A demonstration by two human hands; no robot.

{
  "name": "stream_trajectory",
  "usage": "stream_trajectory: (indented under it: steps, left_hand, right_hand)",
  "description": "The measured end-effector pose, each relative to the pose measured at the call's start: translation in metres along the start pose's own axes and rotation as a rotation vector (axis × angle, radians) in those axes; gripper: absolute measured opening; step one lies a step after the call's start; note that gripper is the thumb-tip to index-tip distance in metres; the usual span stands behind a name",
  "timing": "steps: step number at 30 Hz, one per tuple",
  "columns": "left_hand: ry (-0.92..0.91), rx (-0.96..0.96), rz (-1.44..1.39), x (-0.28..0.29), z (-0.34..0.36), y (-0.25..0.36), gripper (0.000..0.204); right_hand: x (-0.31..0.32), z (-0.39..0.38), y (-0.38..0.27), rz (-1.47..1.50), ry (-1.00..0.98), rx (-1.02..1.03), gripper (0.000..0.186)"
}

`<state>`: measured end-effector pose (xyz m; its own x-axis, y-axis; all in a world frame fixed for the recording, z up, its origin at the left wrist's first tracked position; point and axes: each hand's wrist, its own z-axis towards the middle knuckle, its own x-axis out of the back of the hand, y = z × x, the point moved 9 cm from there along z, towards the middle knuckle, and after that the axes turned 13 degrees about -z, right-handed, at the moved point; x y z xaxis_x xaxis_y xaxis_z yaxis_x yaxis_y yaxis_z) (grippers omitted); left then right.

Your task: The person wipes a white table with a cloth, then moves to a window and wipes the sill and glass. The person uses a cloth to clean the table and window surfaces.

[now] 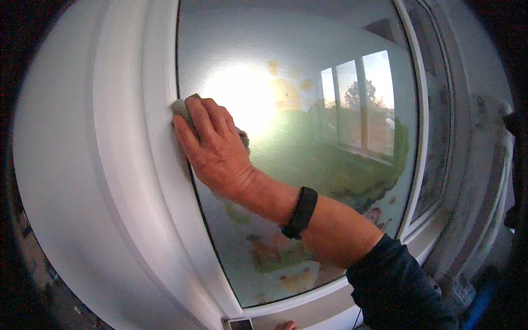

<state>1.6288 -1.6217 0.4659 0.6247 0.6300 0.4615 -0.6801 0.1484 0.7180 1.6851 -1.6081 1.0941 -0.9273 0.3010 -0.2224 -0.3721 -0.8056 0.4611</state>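
Right hand (214, 146) lies flat, fingers together and pressed down on a small grey-green cleaning cloth (183, 111). The cloth sits at the left edge of the frosted glass pane (308, 99), touching the white plastic window frame (137, 165); only its upper corner and a bit past the fingertips show. No room left of the hand: the frame rises right there. Open glass lies to the right, above and below. A black wristband (301, 212) circles the forearm, and a dark sleeve (396, 280) is pushed up near the elbow. The pane reflects a bright glare and a second window with trees. A fingertip (286, 325), likely the left hand's, shows at the bottom edge; its grip cannot be told.
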Motion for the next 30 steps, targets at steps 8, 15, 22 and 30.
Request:
stream_trajectory:
  steps: [8,15,22,30]
  left_hand:
    - [-0.082,0.059,-0.09,0.028,0.008,0.016,0.022]
    - [-0.023,0.024,-0.095,0.033,0.013,0.043,0.017]
    - [0.013,-0.072,0.017,0.033,0.01,0.04,0.019]
    - [0.006,-0.035,-0.009,0.053,0.009,0.07,0.018]
  right_hand:
    - [0.044,-0.014,0.107,-0.215,-0.018,-0.003,0.04]
    - [0.167,-0.078,0.333,-0.341,-0.004,-0.111,0.038]
    - [0.256,-0.168,0.492,-0.987,-0.311,-0.293,0.046]
    - [0.255,-0.163,0.481,-0.768,-0.108,-0.588,0.051]
